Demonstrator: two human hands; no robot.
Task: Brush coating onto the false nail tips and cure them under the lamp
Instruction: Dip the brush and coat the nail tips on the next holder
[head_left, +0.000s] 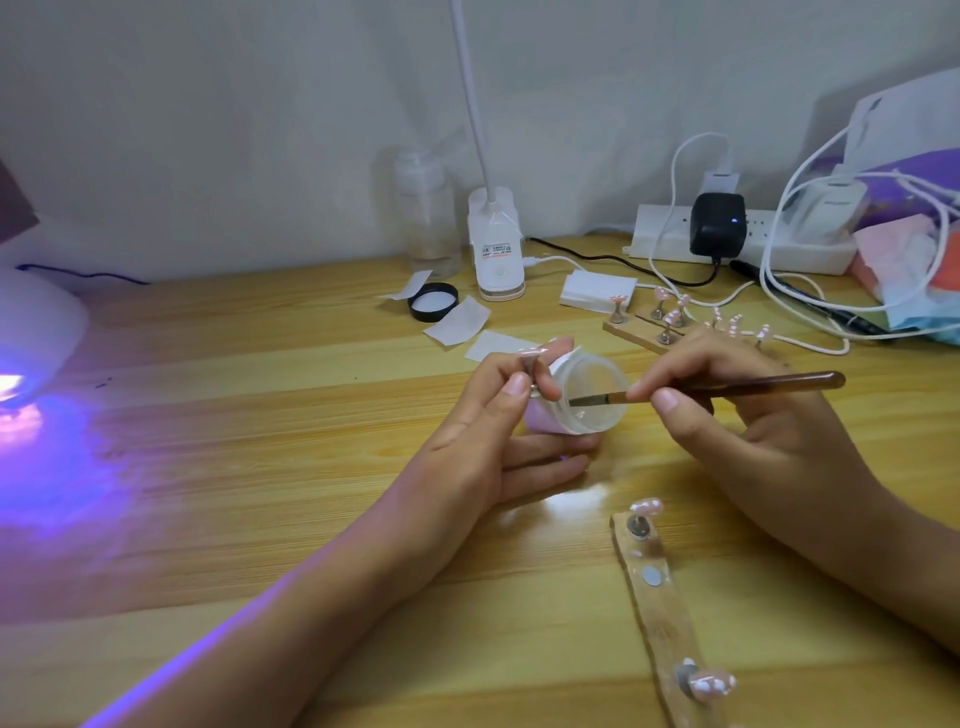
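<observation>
Brush dipped in jar, both hands busy.
Centre of desk (260, 415): left hand (483, 441) curls round the tilted jar (587, 400) and pinches a nail tip (530, 358) on its stand at the jar's 10 o'clock. The right hand (727, 415) pinches the brush (753, 387), bristles inside the jar mouth. lamp (31, 332) glows violet at 9 o'clock. wooden strip (660, 597) with more tips at 5 o'clock, rack (639, 335) at 1.

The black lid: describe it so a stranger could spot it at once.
Find the white desk lamp standing at the back of the wooden table, by the wall. Just left of its base, in front of a clear bottle, lies the black lid. It is the only round, dark-rimmed thing there, showing a white inside, flanked by flat white paper slips.
</observation>
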